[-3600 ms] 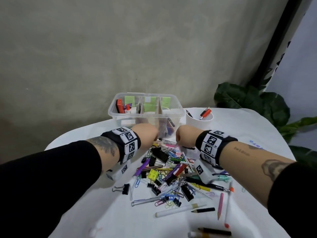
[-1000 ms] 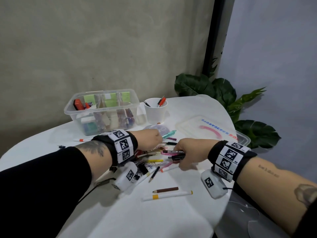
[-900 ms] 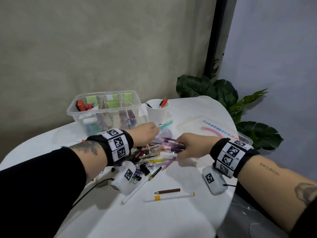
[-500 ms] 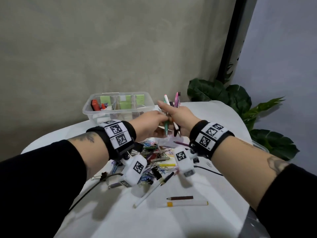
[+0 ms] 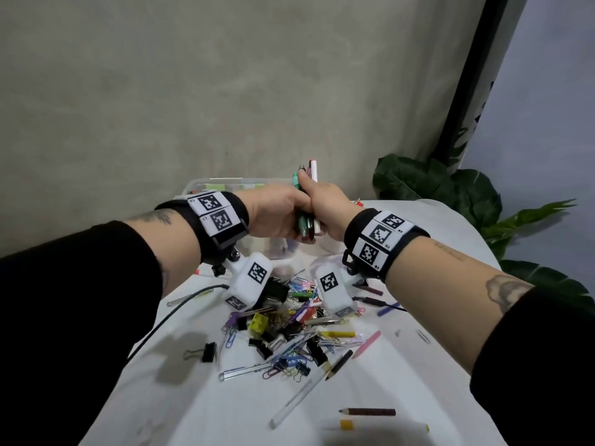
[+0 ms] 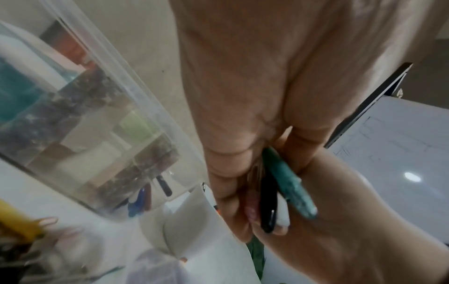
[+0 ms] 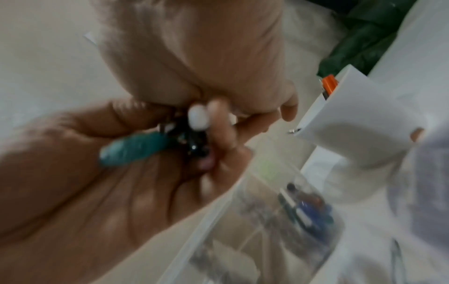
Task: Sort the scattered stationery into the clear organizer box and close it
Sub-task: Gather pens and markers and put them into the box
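Observation:
Both hands meet above the table and grip one upright bundle of pens [image 5: 306, 220], which includes a teal pen [image 6: 289, 184], a black one and a white one. My left hand [image 5: 280, 214] curls round the bundle from the left, and my right hand [image 5: 322, 204] wraps it from the right, thumb up along the pens. The clear organizer box [image 5: 225, 183] stands open just behind the hands, mostly hidden by them; its compartments hold items [image 6: 97, 124]. A pile of clips, pens and pencils [image 5: 289, 320] lies on the white table [image 5: 209, 413] below the wrists.
A white cup [image 7: 352, 115] holding an orange pen [image 7: 329, 84] stands right of the box. A brown pencil [image 5: 367, 412] and a white pen [image 5: 299, 397] lie near the front edge. A black cable [image 5: 167, 320] crosses the left side. A leafy plant [image 5: 450, 194] sits beyond the right rim.
A second ago both hands were low over the pile picking up pens. They have since come together and lifted the pens upright in front of the box.

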The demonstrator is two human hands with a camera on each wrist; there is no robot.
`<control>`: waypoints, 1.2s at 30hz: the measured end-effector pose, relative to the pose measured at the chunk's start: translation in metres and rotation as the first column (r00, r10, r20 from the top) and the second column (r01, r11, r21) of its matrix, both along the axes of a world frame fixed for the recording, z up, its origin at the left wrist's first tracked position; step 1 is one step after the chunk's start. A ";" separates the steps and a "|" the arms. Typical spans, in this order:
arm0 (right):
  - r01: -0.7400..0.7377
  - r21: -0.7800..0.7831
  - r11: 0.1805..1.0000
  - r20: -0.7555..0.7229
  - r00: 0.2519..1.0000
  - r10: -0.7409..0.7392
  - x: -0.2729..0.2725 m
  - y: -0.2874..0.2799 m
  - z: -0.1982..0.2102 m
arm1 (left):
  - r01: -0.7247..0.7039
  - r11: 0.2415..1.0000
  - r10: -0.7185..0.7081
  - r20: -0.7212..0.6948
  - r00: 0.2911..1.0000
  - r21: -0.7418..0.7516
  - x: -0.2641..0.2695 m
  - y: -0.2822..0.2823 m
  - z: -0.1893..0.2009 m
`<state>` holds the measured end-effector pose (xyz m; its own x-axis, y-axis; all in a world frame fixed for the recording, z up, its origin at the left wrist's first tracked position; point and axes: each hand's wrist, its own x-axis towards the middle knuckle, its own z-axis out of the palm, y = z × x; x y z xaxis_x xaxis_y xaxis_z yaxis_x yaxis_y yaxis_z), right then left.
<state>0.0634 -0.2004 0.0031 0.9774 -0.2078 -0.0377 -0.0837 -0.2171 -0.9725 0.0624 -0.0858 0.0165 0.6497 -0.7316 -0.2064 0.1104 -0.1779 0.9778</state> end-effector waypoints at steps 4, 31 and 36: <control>-0.062 -0.170 0.983 -0.011 0.998 0.061 0.012 -0.005 0.013 | -0.019 0.998 0.022 0.063 0.998 -0.054 0.018 -0.001 0.002; -0.203 -0.789 0.579 0.012 0.939 0.345 0.023 -0.026 -0.042 | -0.454 0.810 0.148 0.619 0.771 0.371 0.072 -0.015 -0.002; -0.080 -0.809 0.582 0.162 0.922 0.353 0.012 -0.016 -0.041 | -0.609 0.754 0.221 0.778 0.589 0.247 0.067 0.041 -0.005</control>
<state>0.0754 -0.2162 -0.0382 0.9318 0.1963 0.3054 0.3098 -0.8684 -0.3871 0.1294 -0.0451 0.0111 0.9375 -0.2807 0.2056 -0.3471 -0.7145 0.6074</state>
